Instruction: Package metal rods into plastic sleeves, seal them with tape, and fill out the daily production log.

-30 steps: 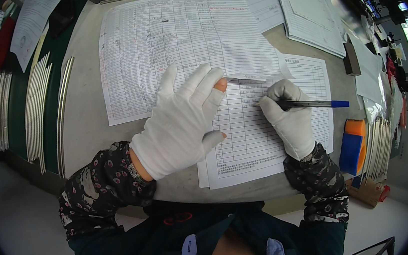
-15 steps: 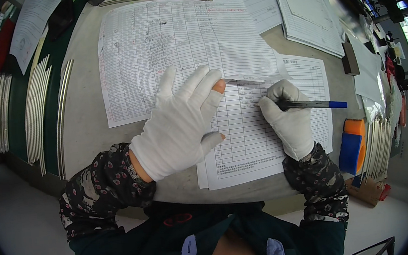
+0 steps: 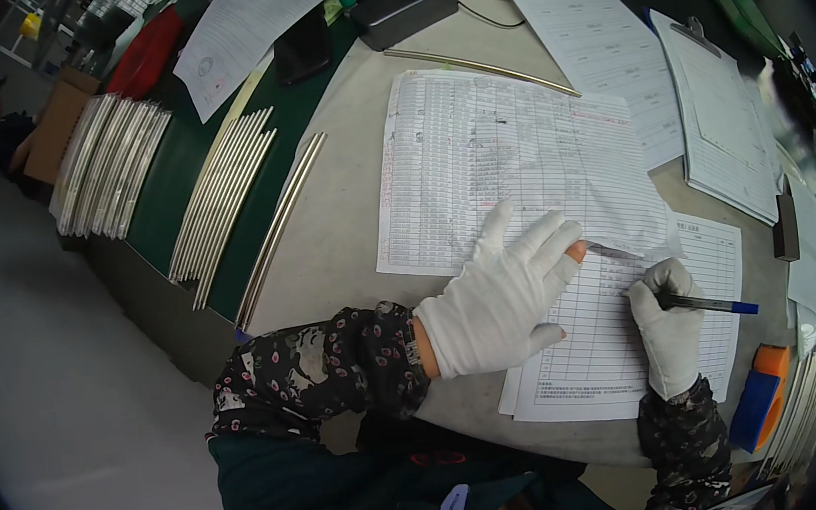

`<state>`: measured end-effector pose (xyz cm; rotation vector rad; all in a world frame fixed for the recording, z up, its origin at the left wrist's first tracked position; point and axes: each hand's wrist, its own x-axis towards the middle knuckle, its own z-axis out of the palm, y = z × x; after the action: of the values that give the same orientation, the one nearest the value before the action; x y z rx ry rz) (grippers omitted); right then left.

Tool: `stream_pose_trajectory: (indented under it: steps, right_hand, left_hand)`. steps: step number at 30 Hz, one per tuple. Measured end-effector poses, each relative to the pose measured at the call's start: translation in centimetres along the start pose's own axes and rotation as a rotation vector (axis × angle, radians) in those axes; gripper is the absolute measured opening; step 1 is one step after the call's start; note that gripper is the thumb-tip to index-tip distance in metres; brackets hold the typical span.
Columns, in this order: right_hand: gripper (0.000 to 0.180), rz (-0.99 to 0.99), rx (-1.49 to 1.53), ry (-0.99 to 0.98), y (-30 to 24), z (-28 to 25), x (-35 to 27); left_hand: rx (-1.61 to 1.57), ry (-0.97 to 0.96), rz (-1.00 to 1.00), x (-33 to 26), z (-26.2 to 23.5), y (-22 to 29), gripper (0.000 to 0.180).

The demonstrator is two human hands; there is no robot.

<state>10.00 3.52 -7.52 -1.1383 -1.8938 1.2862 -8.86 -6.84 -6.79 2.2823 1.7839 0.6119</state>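
Observation:
My left hand (image 3: 499, 305), in a white glove with bare thumb and finger tips, lies spread over two sheets. Beneath its fingers is a printed table sheet (image 3: 477, 156) with handwritten marks and a creased lower right corner. A ruled form (image 3: 583, 376) lies partly under that sheet. My right hand (image 3: 672, 316), also gloved, is closed around a dark pen (image 3: 710, 302) with a blue end. The pen points left, and its tip is hidden by the fingers. The right hand rests on the form's right half.
Bundles of thin metal rods (image 3: 225, 195) lie at the left, with a longer rod pair (image 3: 280, 234) beside them. A single rod (image 3: 483, 72) lies beyond the sheets. At right are a clipboard (image 3: 730, 118) and a blue-and-orange object (image 3: 762, 398). A black box (image 3: 406, 15) stands at the back.
The view has swung left, so the desk appears shifted right and lower. A seated person now shows at the far left. Both hands keep nearly the same places on the papers.

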Motion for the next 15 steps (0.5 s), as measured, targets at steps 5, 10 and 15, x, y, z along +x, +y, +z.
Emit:
stream_pose_trajectory:
  steps: [5, 10, 15]
  right_hand:
    - [0.018, 0.028, 0.026, 0.008, -0.72, 0.19, 0.04]
    - [0.018, 0.056, 0.075, 0.013, -0.63, -0.07, -0.09]
    - [0.018, 0.078, 0.093, 0.041, -0.25, -0.22, -0.07]
  left_hand:
    - [-0.014, 0.006, 0.009, -0.03, -0.06, -0.39, 0.073]
    - [-0.019, 0.007, 0.008, -0.10, 0.07, -0.51, 0.072]
    - [-0.009, 0.008, -0.001, -0.16, 0.13, -0.51, 0.072]
